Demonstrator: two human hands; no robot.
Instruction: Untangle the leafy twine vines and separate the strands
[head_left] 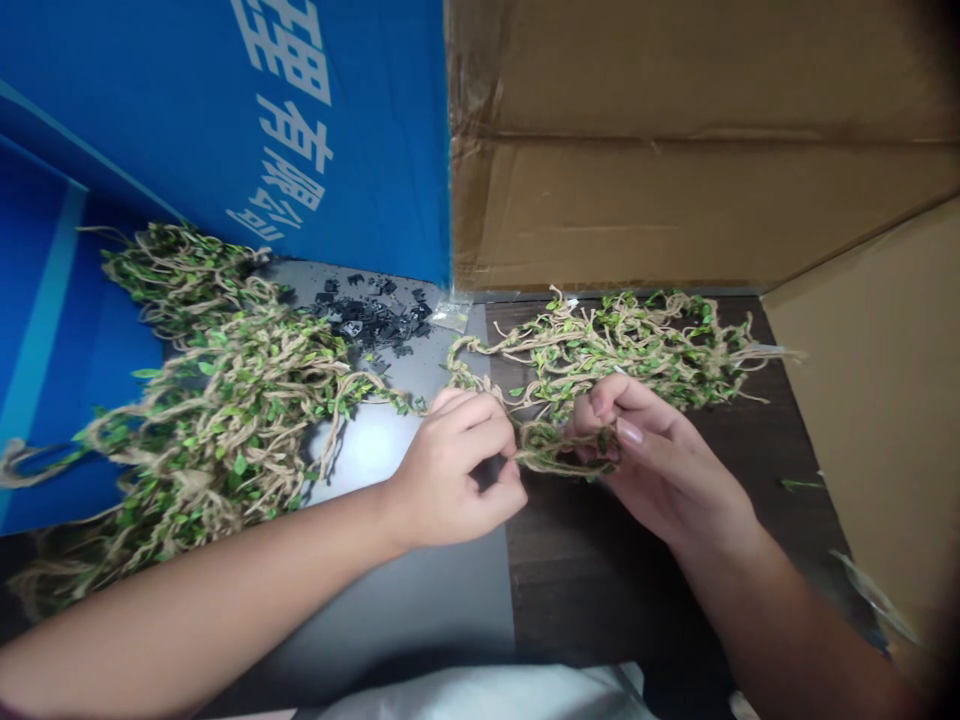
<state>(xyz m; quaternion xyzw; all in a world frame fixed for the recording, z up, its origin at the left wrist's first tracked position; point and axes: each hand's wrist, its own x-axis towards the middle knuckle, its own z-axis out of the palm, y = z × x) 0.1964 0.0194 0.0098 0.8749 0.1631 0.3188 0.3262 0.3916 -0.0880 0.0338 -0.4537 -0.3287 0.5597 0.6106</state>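
Note:
A bundle of leafy twine garland (555,455) is stretched between my two hands over the dark side of the table. My left hand (461,465) pinches its left end, thumb and fingertips together. At the other end, the thumb and fingers of my right hand (652,450) close on the twine loops. A big tangled heap of twine garlands (240,410) with small green leaves lies to the left of my left hand. Beyond my hands rests a smaller heap of twine garlands (637,340). One strand runs from behind my left hand toward each heap.
Small black plastic pieces (375,315) lie scattered on the grey surface (457,600), beside a scrap of clear film (450,317). A blue panel (375,130) with white characters and a large cardboard box (675,200) wall off the back. Another cardboard panel (885,400) stands at right.

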